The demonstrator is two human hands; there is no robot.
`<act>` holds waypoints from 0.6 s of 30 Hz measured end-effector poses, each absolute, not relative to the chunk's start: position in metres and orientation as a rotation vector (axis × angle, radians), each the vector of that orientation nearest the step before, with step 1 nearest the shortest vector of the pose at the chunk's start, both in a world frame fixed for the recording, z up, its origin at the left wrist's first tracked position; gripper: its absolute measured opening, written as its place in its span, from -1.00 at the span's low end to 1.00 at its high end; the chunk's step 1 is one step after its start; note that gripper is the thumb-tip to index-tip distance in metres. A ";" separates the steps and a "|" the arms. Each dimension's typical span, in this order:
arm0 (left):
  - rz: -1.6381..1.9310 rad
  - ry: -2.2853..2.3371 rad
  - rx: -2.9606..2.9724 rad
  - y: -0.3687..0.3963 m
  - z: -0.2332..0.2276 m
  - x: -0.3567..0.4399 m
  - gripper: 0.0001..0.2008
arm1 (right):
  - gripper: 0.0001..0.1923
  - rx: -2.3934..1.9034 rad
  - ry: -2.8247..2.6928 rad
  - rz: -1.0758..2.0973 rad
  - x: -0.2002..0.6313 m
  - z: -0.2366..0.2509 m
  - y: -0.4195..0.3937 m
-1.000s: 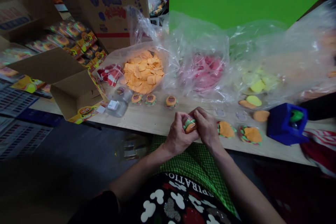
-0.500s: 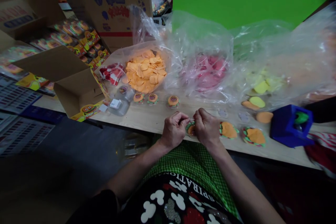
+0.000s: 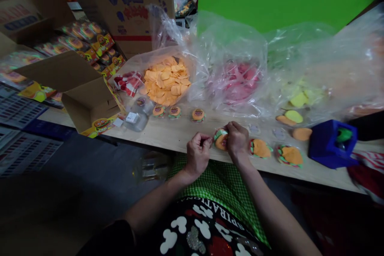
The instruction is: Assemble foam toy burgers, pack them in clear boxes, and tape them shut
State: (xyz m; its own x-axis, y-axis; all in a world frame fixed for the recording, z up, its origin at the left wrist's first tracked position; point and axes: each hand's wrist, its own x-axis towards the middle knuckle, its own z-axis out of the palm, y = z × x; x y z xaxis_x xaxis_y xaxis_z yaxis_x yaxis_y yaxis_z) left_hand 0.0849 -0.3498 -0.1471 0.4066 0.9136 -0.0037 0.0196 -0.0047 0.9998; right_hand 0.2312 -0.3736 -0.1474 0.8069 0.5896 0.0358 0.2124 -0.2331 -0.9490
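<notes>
My right hand is closed on the right side of a small burger-shaped piece with an orange top and green edging, at the front of the table. Just left of it, my left hand has its thumb and fingers pinched together; what lies between the tips is too small to make out. To the right of my hands lie an open-looking burger-shaped piece and another burger-shaped piece, both with orange sheets on top. Farther left sits a labelled burger piece, with two more beside it.
Behind stand bags of orange discs, pink pieces and yellow discs. A blue tape dispenser is on the right. On the left are an open display carton and clear plastic containers. A green panel rises behind.
My left hand has moved slightly left and down, away from the burger-shaped piece. My right hand has shifted a little right, and more of the piece shows between my hands.
</notes>
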 end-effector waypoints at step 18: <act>0.855 0.798 1.544 -0.336 -0.137 0.098 -0.86 | -0.71 -1.884 -0.644 0.200 0.222 -0.141 -0.380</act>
